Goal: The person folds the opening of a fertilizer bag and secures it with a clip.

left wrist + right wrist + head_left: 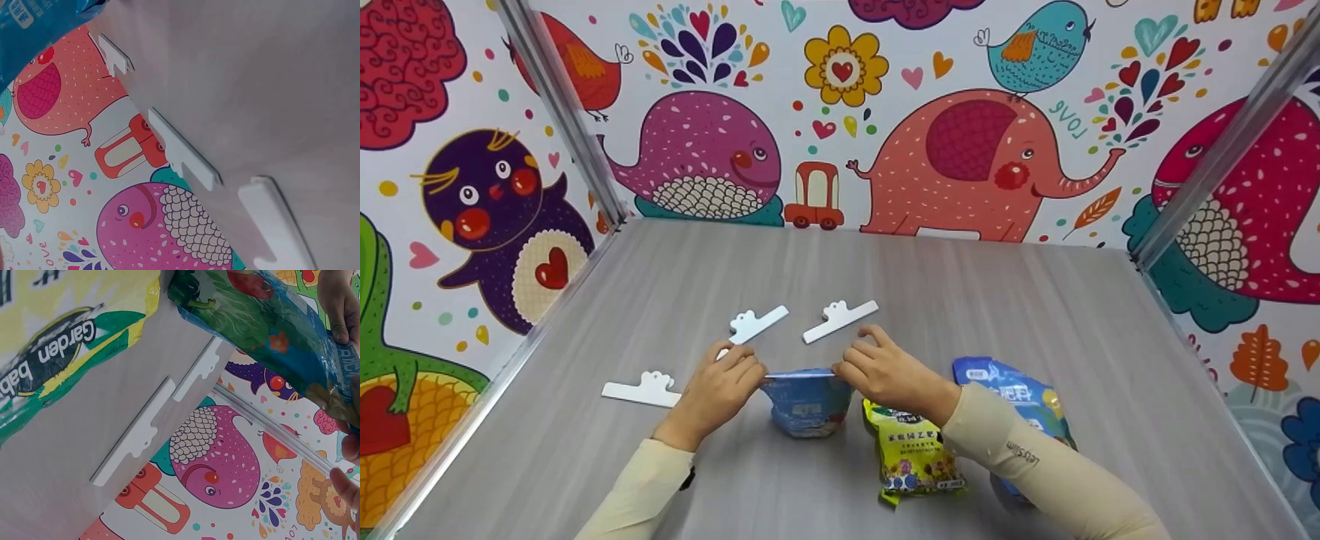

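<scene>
A blue printed bag (pixel 808 409) hangs between my two hands, its top edge stretched into a straight line. My left hand (pixel 718 386) pinches the left end of that edge; my right hand (pixel 891 375) pinches the right end. Vegetable pictures cover the side of the bag (pixel 270 332) seen in the right wrist view. In the left wrist view only a corner of the bag (pixel 39 34) shows. Beside my right forearm lies a yellow-green bag (pixel 919 450) with flowers printed on it. Another blue bag (pixel 1012 390) is partly hidden behind that sleeve.
Three white clips lie on the grey table (pixel 885 262): a left clip (pixel 641 390), a middle clip (pixel 757 324) and a right clip (pixel 840 321). Printed cartoon walls (pixel 825 112) and metal posts (pixel 566 112) bound the table at the back and sides.
</scene>
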{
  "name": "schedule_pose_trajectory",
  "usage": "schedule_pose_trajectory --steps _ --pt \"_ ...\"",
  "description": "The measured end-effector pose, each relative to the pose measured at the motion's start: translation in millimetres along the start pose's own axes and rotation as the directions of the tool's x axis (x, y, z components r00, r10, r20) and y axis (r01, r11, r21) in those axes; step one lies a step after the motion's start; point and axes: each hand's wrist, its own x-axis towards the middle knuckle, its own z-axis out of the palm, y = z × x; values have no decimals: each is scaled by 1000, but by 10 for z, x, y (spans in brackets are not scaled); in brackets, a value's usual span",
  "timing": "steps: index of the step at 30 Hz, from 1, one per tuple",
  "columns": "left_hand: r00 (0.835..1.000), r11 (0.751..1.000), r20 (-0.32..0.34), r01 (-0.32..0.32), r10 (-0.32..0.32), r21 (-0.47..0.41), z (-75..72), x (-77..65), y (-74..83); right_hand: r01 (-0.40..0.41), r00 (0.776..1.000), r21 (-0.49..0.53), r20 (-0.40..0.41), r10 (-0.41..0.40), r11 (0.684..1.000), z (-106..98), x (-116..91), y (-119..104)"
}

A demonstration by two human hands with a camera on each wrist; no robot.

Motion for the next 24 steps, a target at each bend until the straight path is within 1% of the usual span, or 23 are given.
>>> schedule_pose_trajectory --steps 4,14,20,24 --pt "1000 1000 -14 12 -12 7 6 -17 4 -4 1000 5 -20 4 1000 16 -35 -7" --pt "996 999 -93 17 -13 38 41 -49 -5 -26 993 8 -115 27 1000 52 -80 -2" --pt "994 998 -112 26 -19 60 49 -64 -5 -27 987 5 -160 27 1000 107 -95 7" --pt "994 997 -105 30 -23 70 41 -71 0 -13 981 7 -193 14 1000 123 -109 19"
